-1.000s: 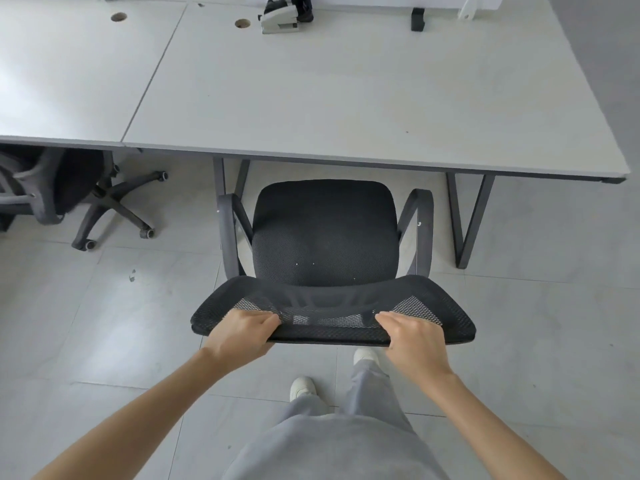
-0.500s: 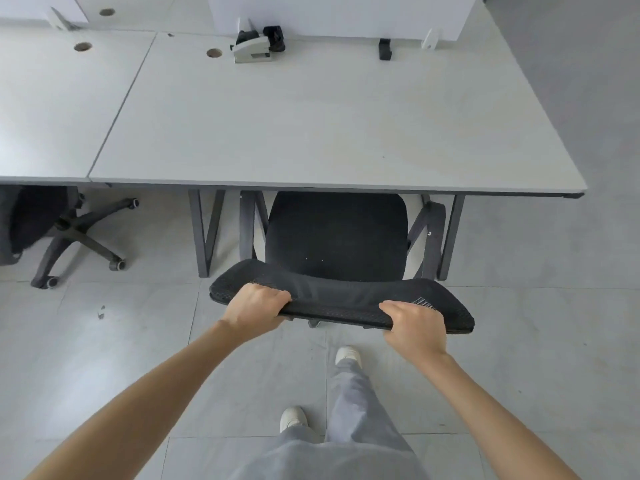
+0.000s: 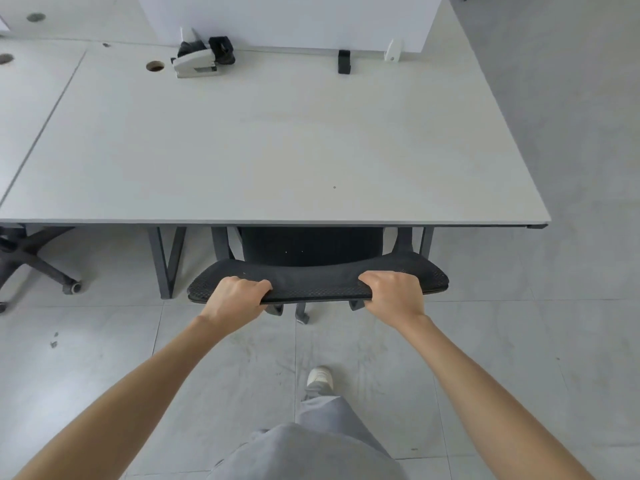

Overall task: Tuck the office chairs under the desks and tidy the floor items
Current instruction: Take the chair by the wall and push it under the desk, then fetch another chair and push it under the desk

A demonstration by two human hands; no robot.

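Observation:
A black mesh office chair [image 3: 315, 277] stands in front of me with most of its seat hidden beneath the white desk [image 3: 270, 143]. Only the backrest's top edge and a strip of seat show past the desk's front edge. My left hand [image 3: 237, 296] grips the left part of the backrest top. My right hand [image 3: 393, 294] grips the right part. Castors of the chair peek out below the backrest.
A second chair's star base [image 3: 34, 261] sits under the neighbouring desk at the left. Grey desk legs [image 3: 168, 258] flank the chair. A stapler-like white device [image 3: 195, 62] and a white divider panel [image 3: 287, 19] are at the desk's back. Small debris [image 3: 53, 341] lies on the floor tiles.
The chair has rolled forward under the desk with both hands still on its backrest; the seat and armrests, fully visible before, are now mostly covered by the desktop. I have stepped closer.

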